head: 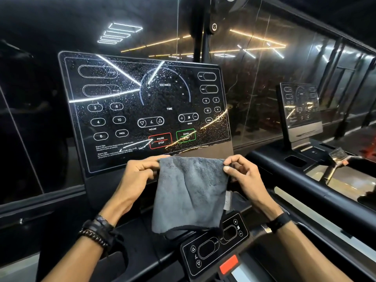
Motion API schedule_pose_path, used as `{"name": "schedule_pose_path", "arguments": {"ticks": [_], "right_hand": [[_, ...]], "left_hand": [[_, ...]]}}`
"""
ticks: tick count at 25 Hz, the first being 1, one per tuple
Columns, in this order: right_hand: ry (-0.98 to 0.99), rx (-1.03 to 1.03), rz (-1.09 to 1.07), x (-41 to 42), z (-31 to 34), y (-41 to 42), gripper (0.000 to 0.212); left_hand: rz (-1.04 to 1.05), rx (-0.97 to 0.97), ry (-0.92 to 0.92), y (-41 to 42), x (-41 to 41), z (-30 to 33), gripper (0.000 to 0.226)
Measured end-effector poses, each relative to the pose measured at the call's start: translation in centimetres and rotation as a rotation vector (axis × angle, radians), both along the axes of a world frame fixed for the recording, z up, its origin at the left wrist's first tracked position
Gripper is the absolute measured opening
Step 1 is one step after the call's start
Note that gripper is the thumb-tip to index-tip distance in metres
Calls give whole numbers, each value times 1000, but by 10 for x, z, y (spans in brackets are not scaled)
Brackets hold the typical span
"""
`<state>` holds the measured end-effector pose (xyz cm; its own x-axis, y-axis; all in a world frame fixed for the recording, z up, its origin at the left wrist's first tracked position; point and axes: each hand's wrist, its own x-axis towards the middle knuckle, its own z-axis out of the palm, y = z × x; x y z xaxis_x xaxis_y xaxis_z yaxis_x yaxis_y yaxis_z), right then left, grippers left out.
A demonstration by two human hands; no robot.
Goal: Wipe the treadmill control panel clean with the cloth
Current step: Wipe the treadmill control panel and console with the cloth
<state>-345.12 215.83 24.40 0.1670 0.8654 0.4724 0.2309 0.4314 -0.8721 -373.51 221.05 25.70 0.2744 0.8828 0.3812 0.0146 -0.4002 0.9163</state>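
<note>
The black treadmill control panel (142, 110) fills the upper middle, tilted and speckled with many small droplets across its glossy face. Just below its bottom edge hangs a grey microfibre cloth (189, 192), spread out flat. My left hand (140, 169) pinches the cloth's top left corner. My right hand (240, 169) pinches the top right corner between thumb and forefinger. The cloth is apart from the panel and covers part of the console below.
A small lower keypad (213, 245) with a red stop tab (228, 264) sits under the cloth. A black handrail (305, 180) runs to the right. A second treadmill panel (300, 106) stands at the far right. Glass walls reflect ceiling lights behind.
</note>
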Motion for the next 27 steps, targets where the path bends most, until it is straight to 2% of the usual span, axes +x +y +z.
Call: {"name": "schedule_pose_path", "arguments": {"ticks": [1, 3, 5, 10, 13, 15, 17, 19, 22, 24, 25, 26, 27], "right_hand": [[12, -22, 36, 4, 2, 0, 15], [-15, -41, 99, 11, 3, 0, 40], [-92, -7, 110, 13, 3, 3, 50], [-206, 85, 54, -2, 6, 5, 40], [-413, 192, -53, -13, -5, 10, 37], [-518, 272, -118, -16, -14, 12, 35], [-558, 350, -160, -17, -15, 12, 25], [-586, 393, -202, -14, -9, 14, 17], [-609, 497, -123, -11, 15, 3, 12], [-520, 577, -87, -17, 36, -4, 17], [-376, 540, -101, -20, 41, -2, 20], [-152, 408, -117, -22, 47, 4, 23], [120, 183, -78, -22, 51, 16, 28]], "left_hand": [[-9, 38, -29, -1, 1, 2, 40], [11, 94, -108, -2, 4, 4, 33], [63, 99, -175, 2, 5, 5, 27], [101, 117, -162, 10, 8, 11, 25], [122, 139, -139, 13, 8, 13, 25], [143, 154, -136, 16, 8, 14, 31], [113, 161, -154, 13, 4, 19, 43], [42, 208, -50, 10, -5, 28, 49], [-28, 283, 272, -2, -20, 50, 27], [-77, 311, 303, -8, -26, 68, 13], [-62, 290, 257, -8, -26, 75, 6], [-1, 188, 160, -1, -24, 80, 16], [60, -7, 41, 9, -23, 79, 31]]}}
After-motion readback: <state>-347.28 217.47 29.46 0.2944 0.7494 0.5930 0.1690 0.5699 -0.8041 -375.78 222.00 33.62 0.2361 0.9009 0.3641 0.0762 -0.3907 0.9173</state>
